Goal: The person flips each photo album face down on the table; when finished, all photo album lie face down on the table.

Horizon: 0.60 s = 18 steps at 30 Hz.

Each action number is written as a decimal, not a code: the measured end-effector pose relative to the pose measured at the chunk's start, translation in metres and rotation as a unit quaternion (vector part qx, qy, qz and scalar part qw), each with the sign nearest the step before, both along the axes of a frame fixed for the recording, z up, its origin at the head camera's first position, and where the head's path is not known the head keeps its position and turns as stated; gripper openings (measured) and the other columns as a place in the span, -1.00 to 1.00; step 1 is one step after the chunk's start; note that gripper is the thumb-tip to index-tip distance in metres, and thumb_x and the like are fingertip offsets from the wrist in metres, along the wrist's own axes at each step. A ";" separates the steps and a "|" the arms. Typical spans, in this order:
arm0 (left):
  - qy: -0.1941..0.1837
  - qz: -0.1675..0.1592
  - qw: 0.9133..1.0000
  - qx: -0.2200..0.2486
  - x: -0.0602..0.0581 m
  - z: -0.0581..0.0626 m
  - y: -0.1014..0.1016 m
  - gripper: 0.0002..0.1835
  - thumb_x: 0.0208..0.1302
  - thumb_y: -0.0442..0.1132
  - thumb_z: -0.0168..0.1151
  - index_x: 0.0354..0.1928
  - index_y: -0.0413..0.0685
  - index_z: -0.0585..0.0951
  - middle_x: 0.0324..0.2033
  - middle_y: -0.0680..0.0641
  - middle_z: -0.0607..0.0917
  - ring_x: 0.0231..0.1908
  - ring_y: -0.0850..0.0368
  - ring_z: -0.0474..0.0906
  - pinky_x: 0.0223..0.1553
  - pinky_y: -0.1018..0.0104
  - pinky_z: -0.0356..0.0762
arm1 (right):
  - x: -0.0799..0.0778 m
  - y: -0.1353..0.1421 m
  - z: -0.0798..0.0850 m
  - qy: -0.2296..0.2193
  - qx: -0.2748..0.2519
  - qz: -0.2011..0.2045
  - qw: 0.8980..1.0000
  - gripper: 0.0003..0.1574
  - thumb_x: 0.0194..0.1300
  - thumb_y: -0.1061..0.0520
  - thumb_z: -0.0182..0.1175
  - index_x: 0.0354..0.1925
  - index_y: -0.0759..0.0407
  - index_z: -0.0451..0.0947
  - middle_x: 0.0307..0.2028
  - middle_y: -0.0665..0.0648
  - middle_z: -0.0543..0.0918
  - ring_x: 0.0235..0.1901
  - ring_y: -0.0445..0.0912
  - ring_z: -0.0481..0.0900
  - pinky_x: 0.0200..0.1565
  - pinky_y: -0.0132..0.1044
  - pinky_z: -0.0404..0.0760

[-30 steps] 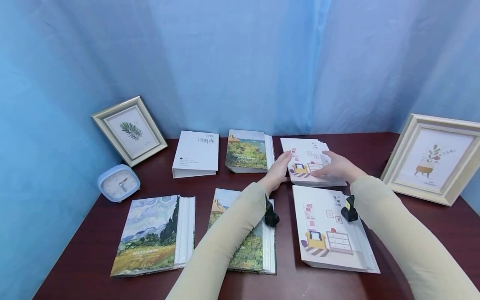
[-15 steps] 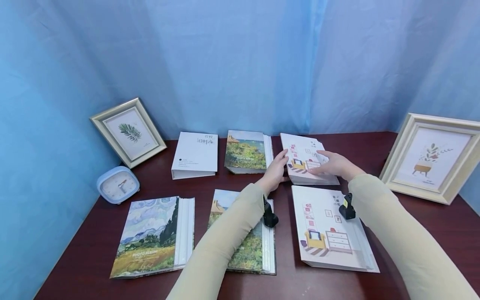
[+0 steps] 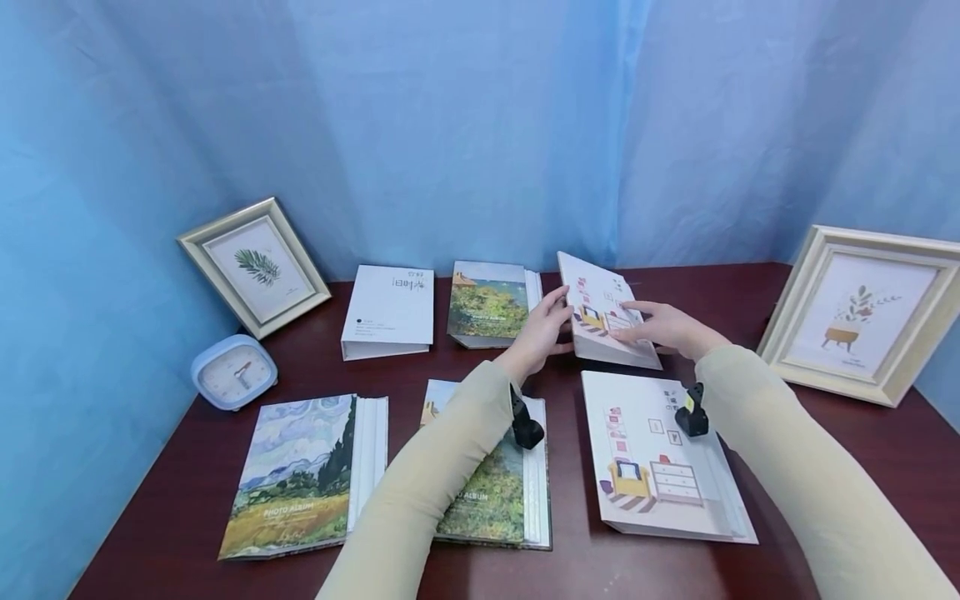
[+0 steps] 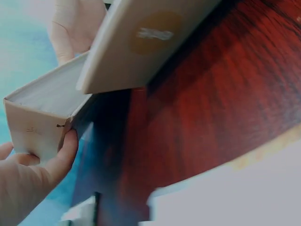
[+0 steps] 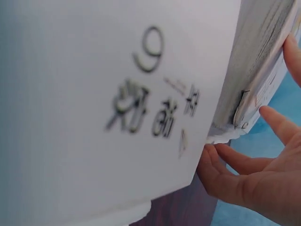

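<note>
In the head view a white photo album (image 3: 600, 287) with an armchair drawing is tilted, its left side raised off the table. My left hand (image 3: 538, 335) grips its spine; in the left wrist view that hand (image 4: 33, 183) has the thumb on one face of the spine and fingers at the other side. My right hand (image 3: 667, 327) holds the album's right side, thumb on the cover, other fingers partly hidden behind it. The right wrist view shows this hand (image 5: 258, 183) at the album's edge. A matching white album (image 3: 637, 492) lies just in front, under my right wrist.
Left of the held album lie a landscape album (image 3: 487, 304) and a white album (image 3: 390, 308). Nearer are two more painted albums, a wheat-field one (image 3: 292, 475) and a garden one (image 3: 487, 500). A blue clock (image 3: 234, 372) and picture frames (image 3: 255, 267) stand on the dark table (image 3: 570, 575).
The held album has gone from lying nearly flat to tilted, its left and far edge rising. My left hand has shifted slightly left and up with it; the other albums stay put.
</note>
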State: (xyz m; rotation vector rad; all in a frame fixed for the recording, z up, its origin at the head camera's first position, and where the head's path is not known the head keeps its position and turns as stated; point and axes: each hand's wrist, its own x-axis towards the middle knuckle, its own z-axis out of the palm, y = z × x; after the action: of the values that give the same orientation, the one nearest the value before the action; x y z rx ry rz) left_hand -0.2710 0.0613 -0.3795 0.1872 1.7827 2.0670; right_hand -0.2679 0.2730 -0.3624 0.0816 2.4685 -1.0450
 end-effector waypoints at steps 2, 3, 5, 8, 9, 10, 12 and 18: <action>0.007 0.001 1.000 -0.006 -0.001 0.004 -0.001 -0.48 0.49 -0.22 -0.13 0.44 0.17 0.18 0.44 0.02 0.18 0.23 -0.03 0.40 0.11 -0.05 0.47 | 0.000 -0.001 0.001 0.000 -0.020 0.001 1.000 0.24 0.18 -0.28 0.24 0.50 0.11 -0.24 0.42 0.47 -0.11 0.34 0.34 0.01 0.27 0.29 0.14; 0.008 0.001 1.000 -0.011 -0.001 0.006 -0.002 -0.48 0.49 -0.23 -0.12 0.44 0.17 0.19 0.44 0.03 0.17 0.24 -0.01 0.39 0.11 -0.04 0.47 | 0.000 -0.001 0.001 0.001 -0.027 0.000 1.000 0.24 0.19 -0.27 0.24 0.51 0.10 -0.25 0.42 0.46 -0.10 0.34 0.34 0.01 0.27 0.29 0.15; 0.011 0.000 1.000 -0.019 -0.001 0.010 -0.004 -0.48 0.48 -0.25 -0.11 0.43 0.17 0.21 0.44 0.05 0.17 0.27 0.01 0.36 0.12 -0.04 0.47 | 0.000 -0.003 0.001 0.004 -0.038 -0.001 0.999 0.23 0.19 -0.26 0.24 0.51 0.08 -0.27 0.41 0.46 -0.09 0.35 0.34 0.01 0.26 0.29 0.18; 0.016 -0.005 0.999 -0.028 0.000 0.014 -0.008 -0.48 0.47 -0.27 -0.09 0.43 0.16 0.22 0.44 0.05 0.16 0.31 0.01 0.31 0.13 -0.04 0.46 | 0.001 -0.006 0.002 0.014 -0.048 0.003 0.999 0.22 0.22 -0.23 0.23 0.51 0.08 -0.29 0.41 0.49 -0.09 0.35 0.35 0.00 0.24 0.29 0.22; 0.017 -0.006 0.999 -0.031 0.000 0.015 -0.010 -0.48 0.47 -0.28 -0.09 0.42 0.16 0.22 0.44 0.05 0.16 0.32 0.01 0.30 0.13 -0.04 0.45 | 0.001 -0.007 0.002 0.017 -0.051 0.005 0.999 0.20 0.23 -0.21 0.22 0.51 0.08 -0.28 0.40 0.50 -0.08 0.35 0.36 0.00 0.23 0.28 0.23; 0.018 -0.007 0.999 -0.032 0.000 0.017 -0.011 -0.48 0.47 -0.28 -0.09 0.42 0.15 0.22 0.44 0.05 0.15 0.32 0.01 0.28 0.14 -0.04 0.45 | 0.001 -0.008 0.002 0.018 -0.055 0.006 0.998 0.18 0.24 -0.19 0.22 0.51 0.07 -0.29 0.40 0.51 -0.08 0.35 0.36 0.00 0.22 0.28 0.25; 0.021 -0.009 0.999 -0.036 0.001 0.020 -0.012 -0.47 0.46 -0.29 -0.08 0.43 0.14 0.22 0.44 0.04 0.15 0.33 0.00 0.28 0.14 -0.05 0.45 | 0.001 -0.008 0.001 0.021 -0.062 0.012 0.998 0.16 0.27 -0.16 0.20 0.51 0.07 -0.30 0.39 0.53 -0.09 0.33 0.38 0.00 0.21 0.28 0.27; 0.024 -0.006 0.998 -0.055 0.002 0.028 -0.014 -0.48 0.44 -0.30 -0.03 0.41 0.14 0.27 0.43 0.04 0.19 0.30 0.01 0.33 0.11 -0.02 0.48 | 0.000 -0.009 0.000 0.024 -0.093 0.027 0.995 0.09 0.33 -0.07 0.16 0.51 0.01 -0.33 0.39 0.54 -0.16 0.34 0.39 -0.05 0.23 0.32 0.19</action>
State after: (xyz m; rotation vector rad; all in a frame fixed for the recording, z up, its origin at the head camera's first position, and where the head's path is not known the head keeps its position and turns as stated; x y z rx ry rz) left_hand -0.2686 0.0475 -0.3515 0.2166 1.9138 1.9642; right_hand -0.2680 0.2639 -0.3622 -0.0695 2.3882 -1.2620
